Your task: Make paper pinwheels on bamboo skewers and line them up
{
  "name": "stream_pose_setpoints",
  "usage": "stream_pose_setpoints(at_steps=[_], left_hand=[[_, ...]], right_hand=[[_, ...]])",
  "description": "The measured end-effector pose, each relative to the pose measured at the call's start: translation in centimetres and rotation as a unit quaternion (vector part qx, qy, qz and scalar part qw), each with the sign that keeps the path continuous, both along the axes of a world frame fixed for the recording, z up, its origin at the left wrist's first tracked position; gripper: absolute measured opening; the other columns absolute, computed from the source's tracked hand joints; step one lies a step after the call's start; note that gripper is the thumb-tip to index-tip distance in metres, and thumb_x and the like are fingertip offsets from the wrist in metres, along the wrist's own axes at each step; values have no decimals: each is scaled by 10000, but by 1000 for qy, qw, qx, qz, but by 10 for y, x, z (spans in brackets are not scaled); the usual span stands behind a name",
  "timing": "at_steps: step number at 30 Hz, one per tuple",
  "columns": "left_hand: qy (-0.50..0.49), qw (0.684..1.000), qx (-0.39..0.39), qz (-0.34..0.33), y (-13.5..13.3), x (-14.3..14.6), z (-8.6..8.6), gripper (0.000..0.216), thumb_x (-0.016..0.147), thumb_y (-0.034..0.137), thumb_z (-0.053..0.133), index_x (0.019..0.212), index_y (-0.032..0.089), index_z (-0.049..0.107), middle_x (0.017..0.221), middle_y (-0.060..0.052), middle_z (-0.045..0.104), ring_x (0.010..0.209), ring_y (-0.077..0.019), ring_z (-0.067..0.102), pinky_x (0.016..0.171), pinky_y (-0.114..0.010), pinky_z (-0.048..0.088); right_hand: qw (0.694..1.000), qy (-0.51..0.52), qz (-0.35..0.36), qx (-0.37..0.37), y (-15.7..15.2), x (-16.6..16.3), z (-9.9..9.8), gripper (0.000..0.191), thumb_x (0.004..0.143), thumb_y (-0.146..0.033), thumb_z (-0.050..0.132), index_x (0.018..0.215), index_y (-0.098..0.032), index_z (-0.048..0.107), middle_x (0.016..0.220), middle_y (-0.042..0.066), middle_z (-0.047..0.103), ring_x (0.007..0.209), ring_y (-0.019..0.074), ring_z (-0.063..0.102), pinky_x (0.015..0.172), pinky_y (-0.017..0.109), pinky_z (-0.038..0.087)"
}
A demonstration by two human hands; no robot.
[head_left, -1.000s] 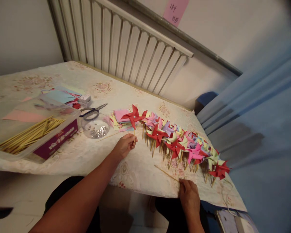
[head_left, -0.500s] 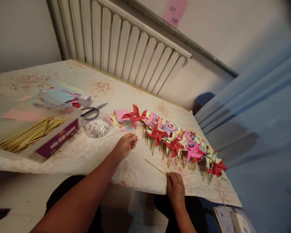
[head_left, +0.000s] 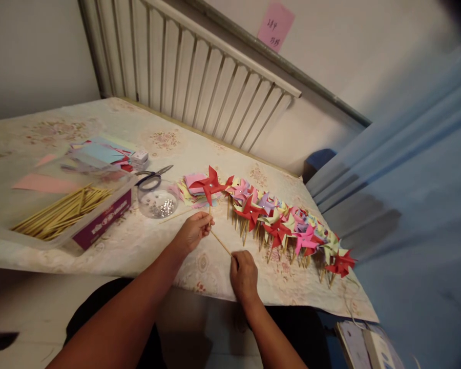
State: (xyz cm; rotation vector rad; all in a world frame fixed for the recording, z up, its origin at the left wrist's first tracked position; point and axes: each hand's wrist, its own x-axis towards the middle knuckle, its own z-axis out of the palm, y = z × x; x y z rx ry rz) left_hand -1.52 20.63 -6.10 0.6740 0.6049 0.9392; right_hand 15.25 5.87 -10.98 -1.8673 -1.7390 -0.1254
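Observation:
My left hand (head_left: 197,229) pinches the short stem just below a red paper pinwheel (head_left: 210,186), which stands up above the fingers. A thin wooden stick (head_left: 222,242) runs from the left fingertips down to my right hand (head_left: 244,275), which is closed around its lower end. Whether the stick's upper tip touches the pinwheel's stem is hidden by the left fingers. To the right, a long row of finished paper pinwheels (head_left: 278,231) in red, pink, yellow and purple lies on the flowered tablecloth, sticks toward me.
At left stands a clear plastic box (head_left: 100,215) of wooden sticks (head_left: 61,215). Beside it are scissors (head_left: 153,178), a round clear dish (head_left: 158,204) of small shiny pieces and a stack of coloured paper (head_left: 195,184). A radiator (head_left: 215,82) runs behind the table; a blue curtain (head_left: 418,205) hangs at right.
My right hand has moved left and up with the stick, bringing its far end to the left fingers. The left hand keeps holding the red pinwheel, nearly in place. The view has shifted slightly.

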Motion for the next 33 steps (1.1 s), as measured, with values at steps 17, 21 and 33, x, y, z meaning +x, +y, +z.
stream_pose_setpoints(at_steps=[17,21,33], left_hand=[[31,999,13,-23,-5,-10,-9,242,652,264,784,750,140,600,691,-15,618,549,-68,511,542,-194,368],[66,997,14,-23,-8,-5,-10,209,646,239,758,737,141,597,710,-29,638,547,-73,519,539,-198,367],[121,992,1,-29,-23,23,-17,192,634,217,751,648,148,572,577,2,586,510,-92,525,535,-210,401]], right_hand=[[987,149,0,51,89,-40,8,160,878,-175,476,846,-186,632,827,44,599,801,177,551,770,288,420],[962,262,7,71,94,-41,12,208,887,-249,467,763,-188,622,759,24,624,743,162,561,737,271,430],[939,336,41,68,89,-40,24,238,867,-316,505,717,-188,639,732,11,608,737,158,564,735,273,436]])
